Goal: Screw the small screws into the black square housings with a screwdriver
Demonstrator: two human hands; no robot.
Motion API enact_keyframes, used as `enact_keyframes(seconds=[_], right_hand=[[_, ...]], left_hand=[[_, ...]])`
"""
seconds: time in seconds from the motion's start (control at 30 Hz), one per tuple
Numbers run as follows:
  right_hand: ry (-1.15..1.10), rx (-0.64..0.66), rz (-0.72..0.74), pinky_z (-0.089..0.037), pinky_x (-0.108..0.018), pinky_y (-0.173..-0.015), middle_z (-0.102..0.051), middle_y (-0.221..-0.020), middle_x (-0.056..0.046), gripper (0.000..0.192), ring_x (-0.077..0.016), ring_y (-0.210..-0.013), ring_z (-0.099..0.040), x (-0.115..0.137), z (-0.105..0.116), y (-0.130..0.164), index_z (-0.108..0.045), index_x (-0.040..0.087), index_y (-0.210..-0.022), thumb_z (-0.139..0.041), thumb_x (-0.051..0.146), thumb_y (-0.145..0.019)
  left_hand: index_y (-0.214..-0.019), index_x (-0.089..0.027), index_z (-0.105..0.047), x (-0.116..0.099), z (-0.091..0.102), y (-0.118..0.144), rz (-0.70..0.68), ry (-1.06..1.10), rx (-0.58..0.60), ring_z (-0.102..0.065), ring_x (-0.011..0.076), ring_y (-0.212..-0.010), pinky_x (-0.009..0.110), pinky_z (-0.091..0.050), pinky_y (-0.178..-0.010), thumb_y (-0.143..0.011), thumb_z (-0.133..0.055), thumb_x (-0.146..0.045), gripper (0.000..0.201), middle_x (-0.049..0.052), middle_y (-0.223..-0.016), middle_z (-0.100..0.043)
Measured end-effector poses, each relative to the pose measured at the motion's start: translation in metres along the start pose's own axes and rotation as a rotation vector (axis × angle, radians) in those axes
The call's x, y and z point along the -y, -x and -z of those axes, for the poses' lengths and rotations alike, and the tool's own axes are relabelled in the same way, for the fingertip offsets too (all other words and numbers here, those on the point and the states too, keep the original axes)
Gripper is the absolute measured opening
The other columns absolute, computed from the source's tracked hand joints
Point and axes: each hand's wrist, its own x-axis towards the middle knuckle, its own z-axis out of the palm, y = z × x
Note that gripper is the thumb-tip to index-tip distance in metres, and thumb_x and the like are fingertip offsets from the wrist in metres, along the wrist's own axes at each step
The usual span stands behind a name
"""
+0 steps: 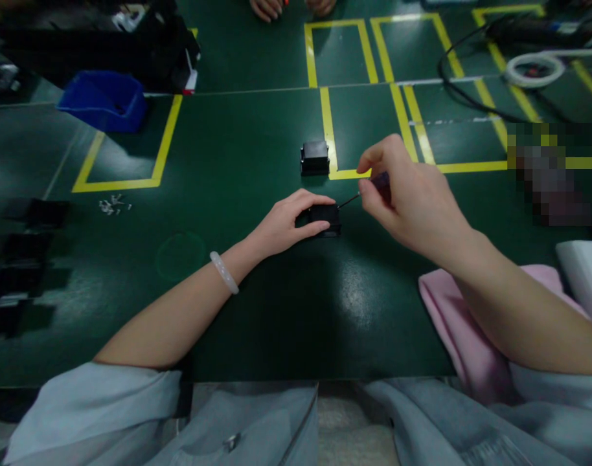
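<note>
My left hand (289, 223) rests on the green table (238, 162) and grips a small black box part (326, 219) from its left side. My right hand (412, 197) is closed around a thin screwdriver (368, 189); its dark handle sits in my fingers and the metal tip points down-left at the top of the box part. A second small black box part (315, 157) stands alone a little farther away, beside a yellow tape line. A pale bracelet (223, 272) is on my left wrist.
A blue bin (104, 100) stands at the far left, with several small screws (112, 205) loose nearby. Dark parts (26, 249) line the left edge. A tape roll (534, 68) and black cable (458, 90) lie far right. Pink cloth (446, 317) sits under my right forearm. Another person's hands (291, 6) show at the far edge.
</note>
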Motion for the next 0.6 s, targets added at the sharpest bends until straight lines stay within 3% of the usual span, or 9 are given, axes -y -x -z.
enact_keyframes(seconds=[0.2, 0.43, 0.6], right_hand=[[0.012, -0.005, 0.052, -0.034, -0.027, -0.054, -0.061, -0.074, -0.003, 0.034, -0.0153, -0.061, -0.057, -0.0044, -0.0044, 0.0015, -0.055, 0.018, -0.100, -0.036, 0.045, -0.094], [0.017, -0.057, 0.014, -0.036, -0.028, -0.057, -0.063, -0.078, -0.003, 0.028, -0.0155, -0.063, -0.058, -0.0043, -0.0073, 0.0022, -0.051, 0.018, -0.111, -0.036, 0.035, -0.094], [0.030, -0.067, 0.046, -0.036, -0.027, -0.056, -0.061, -0.075, -0.003, 0.028, -0.0141, -0.062, -0.057, -0.0067, -0.0073, 0.0025, -0.052, 0.018, -0.100, -0.036, 0.041, -0.094]], left_hand=[[-0.125, -0.020, -0.057, 0.0011, -0.0001, 0.0005, -0.004, 0.013, -0.003, -0.056, 0.0192, -0.107, 0.030, -0.044, -0.093, -0.092, -0.055, -0.042, 0.039, 0.007, -0.115, -0.060], [-0.125, -0.019, -0.057, -0.0006, 0.0005, 0.0002, 0.007, 0.018, 0.007, -0.056, 0.0196, -0.108, 0.032, -0.044, -0.093, -0.092, -0.054, -0.041, 0.039, 0.007, -0.117, -0.060], [-0.124, -0.019, -0.057, -0.0008, 0.0002, -0.0004, 0.004, 0.018, 0.003, -0.056, 0.0204, -0.108, 0.033, -0.044, -0.094, -0.092, -0.054, -0.041, 0.039, 0.007, -0.116, -0.061]])
